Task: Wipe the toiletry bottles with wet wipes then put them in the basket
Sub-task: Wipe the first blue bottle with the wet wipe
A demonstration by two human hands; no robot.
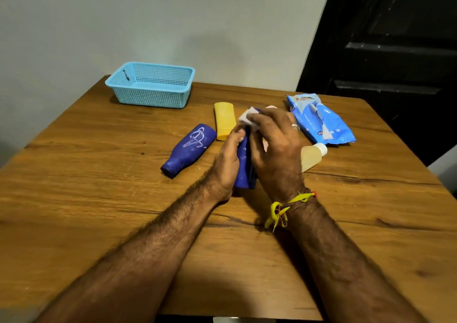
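1. Your left hand (228, 159) has its fingers curled round a dark blue bottle (244, 164). The grip is tight on the side of the bottle, with the thumb near the top.
2. Your right hand (274, 144) pinches a white wet wipe (247, 116) with curled fingers. It presses the wipe on the top end of the same blue bottle.
3. The blue bottle sits between your two hands, in the middle of the wooden tabletop (99, 199). You cannot tell if its bottom end touches the wood.
4. A second blue bottle (189, 149) lies on its side just left of your left hand. It has white scribbles on it.
5. A yellow bottle (224, 121) lies flat behind it, close to your fingers.
6. A pale bottle with a white cap (312, 155) lies beside your right hand, partly hidden by it.
7. The blue pack of wipes (321, 121) lies to the right, near the far edge.
8. The light blue basket (150, 85) sits at the far left corner, well apart from the bottles.
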